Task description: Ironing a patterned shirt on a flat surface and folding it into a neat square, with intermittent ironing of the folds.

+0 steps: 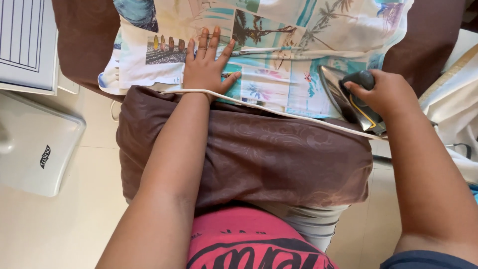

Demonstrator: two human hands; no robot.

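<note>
Pale tiled floor (pixel 64 224) open on the left, taken up partly by a flat white plastic base (pixel 35 144) and a white ribbed panel (pixel 25 45) at the upper left corner. Brown patterned cloth cover (pixel 259 154) draped over the near edge of the board, hanging down toward the body. Spread on top, a light printed fabric with palm trees and turquoise patches (pixel 279 60), its near hem just above the brown edge, its left corner close to the drop-off. White bunched cloth (pixel 453 99) off the right edge. Left hand (pixel 206 67) flat, fingers spread, pressing the print, gripping nothing. Right hand (pixel 386 92) closed around the dark handle of a silver clothes iron (pixel 348 99), soleplate on the print near its right border. Thin white cord (pixel 279 113) trailing across the left wrist to the iron.
</note>
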